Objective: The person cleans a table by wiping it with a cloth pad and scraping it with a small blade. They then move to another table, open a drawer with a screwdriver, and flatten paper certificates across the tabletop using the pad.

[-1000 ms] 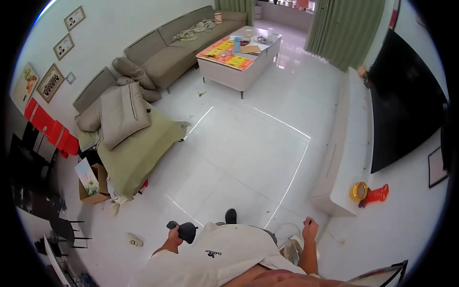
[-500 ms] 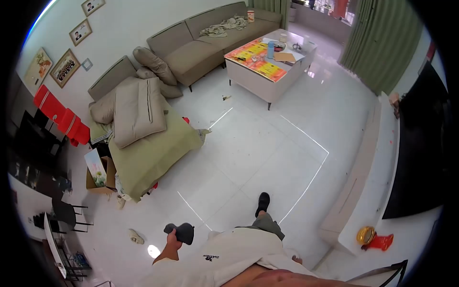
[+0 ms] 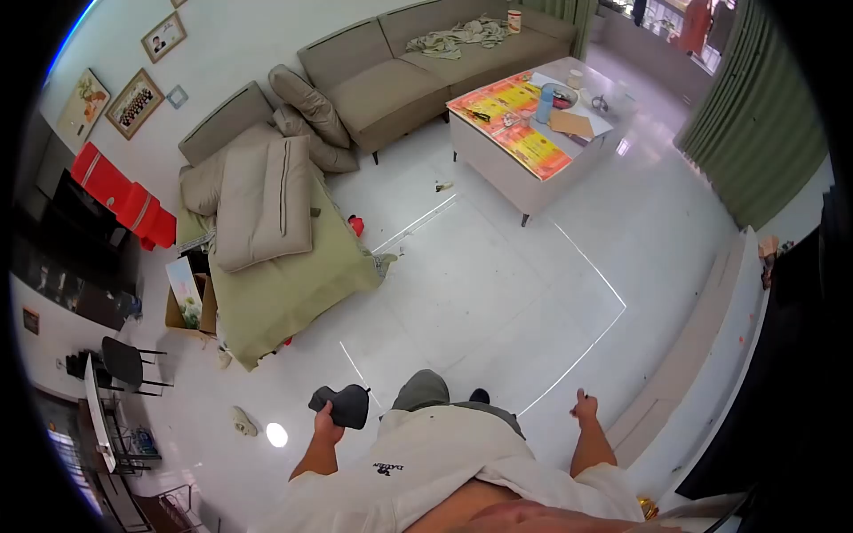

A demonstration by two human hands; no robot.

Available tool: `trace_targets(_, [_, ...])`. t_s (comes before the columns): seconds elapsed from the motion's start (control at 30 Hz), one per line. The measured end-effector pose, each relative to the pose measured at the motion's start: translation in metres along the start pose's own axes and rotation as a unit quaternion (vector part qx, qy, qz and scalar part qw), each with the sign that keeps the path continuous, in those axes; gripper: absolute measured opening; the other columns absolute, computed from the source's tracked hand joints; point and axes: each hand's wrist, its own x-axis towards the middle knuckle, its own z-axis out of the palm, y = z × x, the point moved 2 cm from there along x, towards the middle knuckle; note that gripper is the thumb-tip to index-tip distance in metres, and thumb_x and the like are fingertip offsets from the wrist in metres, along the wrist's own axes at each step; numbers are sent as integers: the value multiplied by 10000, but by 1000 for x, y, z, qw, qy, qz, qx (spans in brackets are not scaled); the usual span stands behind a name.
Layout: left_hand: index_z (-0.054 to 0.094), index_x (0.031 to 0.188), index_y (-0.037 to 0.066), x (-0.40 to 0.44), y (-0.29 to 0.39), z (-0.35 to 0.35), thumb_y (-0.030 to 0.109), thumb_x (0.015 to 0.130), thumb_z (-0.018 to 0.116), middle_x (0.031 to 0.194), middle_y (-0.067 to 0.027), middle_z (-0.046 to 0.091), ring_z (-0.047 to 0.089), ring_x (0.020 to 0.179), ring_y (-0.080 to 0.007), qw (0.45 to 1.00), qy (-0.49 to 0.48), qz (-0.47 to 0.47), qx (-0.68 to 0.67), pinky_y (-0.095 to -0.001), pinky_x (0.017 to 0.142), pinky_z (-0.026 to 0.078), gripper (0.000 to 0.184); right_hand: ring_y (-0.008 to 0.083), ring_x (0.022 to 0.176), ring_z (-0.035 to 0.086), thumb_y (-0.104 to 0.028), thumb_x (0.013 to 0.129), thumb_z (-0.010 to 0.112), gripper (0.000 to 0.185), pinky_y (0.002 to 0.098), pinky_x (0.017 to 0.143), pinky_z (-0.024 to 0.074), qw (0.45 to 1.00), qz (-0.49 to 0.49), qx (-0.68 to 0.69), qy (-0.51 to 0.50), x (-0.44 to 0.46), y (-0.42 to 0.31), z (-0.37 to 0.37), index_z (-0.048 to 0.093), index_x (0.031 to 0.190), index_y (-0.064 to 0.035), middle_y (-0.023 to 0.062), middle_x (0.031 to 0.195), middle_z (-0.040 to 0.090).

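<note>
Living room (image 3: 204, 35), glossy white tiled floor (image 3: 498, 293): dark grey, two-lobed, soft-looking object (image 3: 351, 406) held above it.
Left hand (image 3: 330, 426) pinches its near side; slackened grip could drop it. Right hand (image 3: 584, 408) well apart, partly curled; cannot tell whether it pinches anything.

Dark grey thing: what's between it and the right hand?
Head view: legs, a black shoe and floor lie between the grey thing and right hand.

Premises: home, living room. Evidence noted: long sofa (image 3: 382, 96) bearing a crumpled cloth (image 3: 450, 40); cushions (image 3: 262, 213) stacked on a green cover (image 3: 298, 306); framed pictures (image 3: 135, 105) on the wall (image 3: 240, 44); low counter (image 3: 489, 169) carrying a blue bottle (image 3: 544, 106); green curtain (image 3: 742, 129); long low cabinet (image 3: 666, 386) across from the sofa.
</note>
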Motion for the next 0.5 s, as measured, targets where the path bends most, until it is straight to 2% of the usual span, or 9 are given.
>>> trace_targets(0.03, [472, 1328, 17, 17, 4, 6, 240, 1058, 421, 1362, -151, 549, 526, 1265, -314, 999, -40, 8, 0, -491, 1138, 365, 354, 223, 404, 571, -411, 970, 606, 497, 328, 366, 460, 1000, -19, -5, -5, 20, -35, 1, 505, 698, -8, 54, 513, 475])
trace_targets(0.1, [466, 1336, 13, 26, 17, 45, 259, 1064, 398, 1372, -150, 541, 513, 1283, -313, 999, -41, 3, -2, -488, 1149, 351, 374, 209, 391, 556, -410, 971, 604, 496, 327, 361, 454, 999, -53, -8, -6, 58, -94, 15, 501, 701, -7, 53, 511, 479])
trace_targets(0.2, [466, 1334, 2, 81, 23, 54, 282, 1070, 371, 1378, -152, 538, 505, 1294, -314, 997, -56, 13, -43, -479, 1153, 347, 396, 204, 390, 550, -433, 966, 608, 518, 316, 365, 453, 997, -69, -36, -14, 94, -154, 53, 509, 685, -9, 55, 507, 483])
trace_targets(0.23, [468, 1331, 1, 90, 26, 61, 284, 1070, 368, 1375, -152, 541, 504, 1296, -313, 999, -20, 6, -50, -478, 1153, 348, 398, 203, 390, 550, -440, 965, 607, 525, 314, 366, 454, 996, -76, -41, -21, 103, -169, 67, 512, 682, -8, 56, 504, 483])
trace_targets(0.3, [472, 1326, -1, 113, 34, 89, 290, 1072, 361, 1368, -152, 546, 502, 1299, -313, 997, 44, -2, -69, -477, 1153, 350, 402, 233, 415, 586, -477, 961, 595, 563, 337, 383, 477, 996, -47, -74, -33, 109, -184, 104, 531, 694, 15, 101, 513, 530])
trace_targets(0.33, [481, 1314, 7, 127, 34, 88, 288, 1070, 364, 1361, -155, 552, 511, 1288, -319, 997, -12, -9, -69, -486, 1148, 356, 390, 245, 425, 596, -477, 959, 599, 562, 346, 391, 487, 997, -19, -61, -50, 106, -186, 120, 534, 706, 21, 113, 526, 543])
trace_targets(0.43, [483, 1312, 15, 166, 52, 100, 296, 1070, 361, 1367, -159, 548, 521, 1275, -324, 994, 46, -48, -84, -492, 1141, 365, 390, 271, 437, 606, -476, 949, 614, 551, 365, 402, 504, 993, 33, -59, -99, 106, -175, 172, 536, 731, 24, 127, 543, 546])
trace_targets(0.5, [491, 1297, 16, 182, 71, 121, 301, 1069, 367, 1360, -160, 555, 531, 1265, -325, 997, 39, -45, -58, -491, 1136, 370, 386, 261, 438, 602, -418, 930, 634, 524, 355, 413, 510, 990, 74, -13, -116, 81, -198, 191, 575, 763, 75, 152, 552, 568])
